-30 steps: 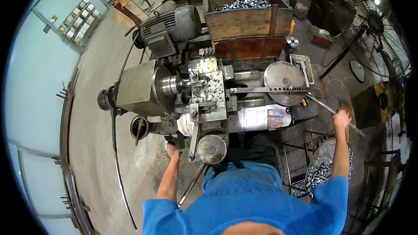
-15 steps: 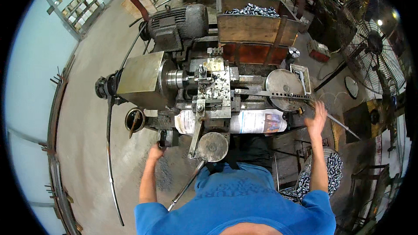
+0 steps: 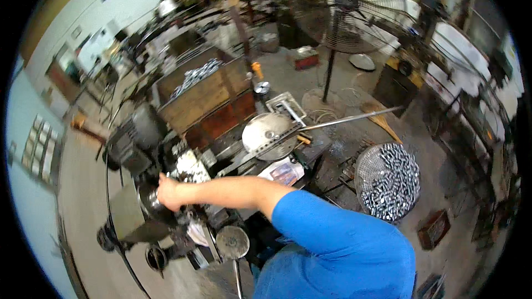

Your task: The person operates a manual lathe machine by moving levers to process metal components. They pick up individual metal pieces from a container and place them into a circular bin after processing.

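Observation:
My right hand (image 3: 168,194) reaches across to the left, at the round metal spindle chuck (image 3: 148,199) of the lathe-like machine. Its fingers are blurred and partly hidden, so I cannot tell whether they hold anything. Beside the hand lies the oily tool slide (image 3: 191,167). My left hand is out of view. A long metal lever (image 3: 349,118) sticks out to the right from a round plate (image 3: 271,127). Nearer me, a smaller round disc (image 3: 233,242) sits on another lever.
A wooden bin (image 3: 208,97) holding small metal parts stands behind the machine. On the right, a round basket (image 3: 363,169) is filled with similar shiny parts. A pedestal fan (image 3: 346,22) stands farther back. A dark pot (image 3: 155,257) sits at the machine's near left.
The view has swung to the right. My right hand has left the lever on the right and crossed to the chuck. My left hand has gone out of view.

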`<state>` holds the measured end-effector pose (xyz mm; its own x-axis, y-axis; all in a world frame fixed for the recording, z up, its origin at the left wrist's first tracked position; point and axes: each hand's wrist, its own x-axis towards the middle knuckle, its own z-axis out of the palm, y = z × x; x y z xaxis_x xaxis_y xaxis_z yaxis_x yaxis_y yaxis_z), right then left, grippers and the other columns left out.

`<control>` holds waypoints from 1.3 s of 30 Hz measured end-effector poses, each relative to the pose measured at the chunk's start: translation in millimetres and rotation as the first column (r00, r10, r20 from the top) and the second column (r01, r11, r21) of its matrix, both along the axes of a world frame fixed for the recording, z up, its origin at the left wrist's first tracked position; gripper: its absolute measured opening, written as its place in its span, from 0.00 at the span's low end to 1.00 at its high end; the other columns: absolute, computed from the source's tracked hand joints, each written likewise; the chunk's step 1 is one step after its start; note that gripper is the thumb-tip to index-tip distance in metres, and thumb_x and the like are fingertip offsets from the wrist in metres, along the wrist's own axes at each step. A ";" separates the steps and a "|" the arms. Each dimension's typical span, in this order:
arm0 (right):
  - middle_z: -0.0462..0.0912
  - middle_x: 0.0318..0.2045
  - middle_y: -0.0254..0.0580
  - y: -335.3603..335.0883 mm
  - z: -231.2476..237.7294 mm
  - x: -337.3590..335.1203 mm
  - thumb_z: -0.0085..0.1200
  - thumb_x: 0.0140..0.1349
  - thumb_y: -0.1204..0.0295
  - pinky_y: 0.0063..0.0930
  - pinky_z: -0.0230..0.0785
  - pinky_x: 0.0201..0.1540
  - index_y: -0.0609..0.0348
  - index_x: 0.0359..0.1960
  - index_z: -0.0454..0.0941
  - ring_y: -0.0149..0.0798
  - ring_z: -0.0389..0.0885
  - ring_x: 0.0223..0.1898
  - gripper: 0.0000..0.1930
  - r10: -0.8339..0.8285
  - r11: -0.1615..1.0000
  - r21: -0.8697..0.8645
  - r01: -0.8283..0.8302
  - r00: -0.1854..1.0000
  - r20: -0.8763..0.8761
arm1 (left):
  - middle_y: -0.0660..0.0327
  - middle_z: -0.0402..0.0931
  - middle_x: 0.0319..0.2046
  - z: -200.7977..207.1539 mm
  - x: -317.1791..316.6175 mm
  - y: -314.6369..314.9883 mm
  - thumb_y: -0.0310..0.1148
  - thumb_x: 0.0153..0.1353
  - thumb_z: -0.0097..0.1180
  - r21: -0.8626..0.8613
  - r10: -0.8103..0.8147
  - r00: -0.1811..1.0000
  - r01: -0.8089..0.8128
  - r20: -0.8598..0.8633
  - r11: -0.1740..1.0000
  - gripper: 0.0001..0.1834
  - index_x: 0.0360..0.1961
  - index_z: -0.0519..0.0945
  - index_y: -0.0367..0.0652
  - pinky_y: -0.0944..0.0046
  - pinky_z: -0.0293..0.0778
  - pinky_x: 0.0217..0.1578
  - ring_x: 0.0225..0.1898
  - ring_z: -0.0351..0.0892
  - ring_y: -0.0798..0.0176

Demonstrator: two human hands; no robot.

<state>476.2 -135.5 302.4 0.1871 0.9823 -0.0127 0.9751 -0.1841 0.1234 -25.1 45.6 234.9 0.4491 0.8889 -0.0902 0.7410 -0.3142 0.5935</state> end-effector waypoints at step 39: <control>0.80 0.28 0.49 -506.4 -111.2 1.4 0.55 0.37 0.58 0.39 0.72 0.36 0.55 0.25 0.81 0.48 0.79 0.33 0.16 -0.935 0.031 0.032 0.999 0.040 -0.351 | 0.55 0.74 0.28 35.0 167.6 -82.4 0.33 0.58 0.54 -0.302 0.007 0.963 0.077 0.268 0.950 0.14 0.42 0.74 0.34 0.64 0.73 0.29 0.27 0.73 0.64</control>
